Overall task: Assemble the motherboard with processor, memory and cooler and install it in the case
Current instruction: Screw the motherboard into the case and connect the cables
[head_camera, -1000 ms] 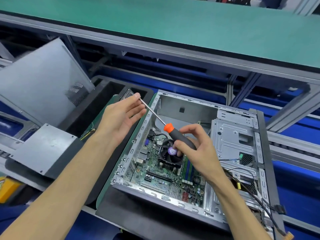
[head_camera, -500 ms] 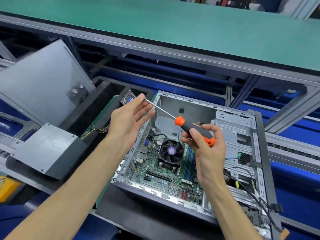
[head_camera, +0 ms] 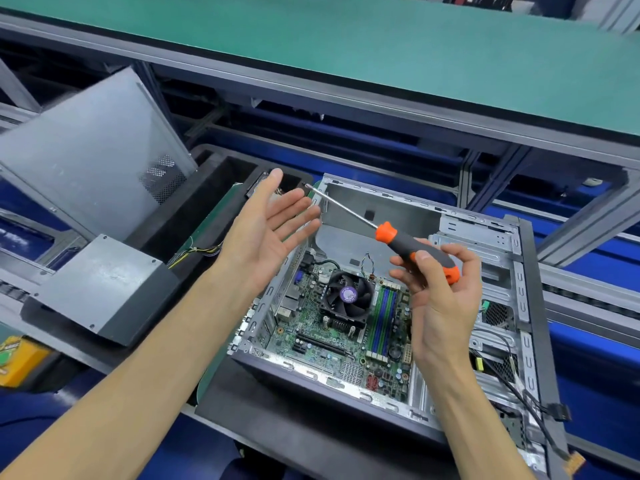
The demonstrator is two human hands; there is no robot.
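Case (head_camera: 519, 258) at centre, open side up. Motherboard (head_camera: 322, 344) in case, at its 8 o'clock. Cooler (head_camera: 348, 295) on motherboard; memory (head_camera: 382, 320) just beside cooler at 3 o'clock. Drive cage (head_camera: 485, 258) in case at 2 o'clock. Power supply (head_camera: 100, 289) outside case at 9 o'clock; side panel (head_camera: 86, 150) behind it at 11 o'clock.

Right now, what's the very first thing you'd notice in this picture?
The orange-and-grey screwdriver jumps out first: the right hand holds its handle above the open computer case, shaft pointing at the open left hand. Below, inside the case, the green motherboard carries a black cooler fan with a purple sticker.
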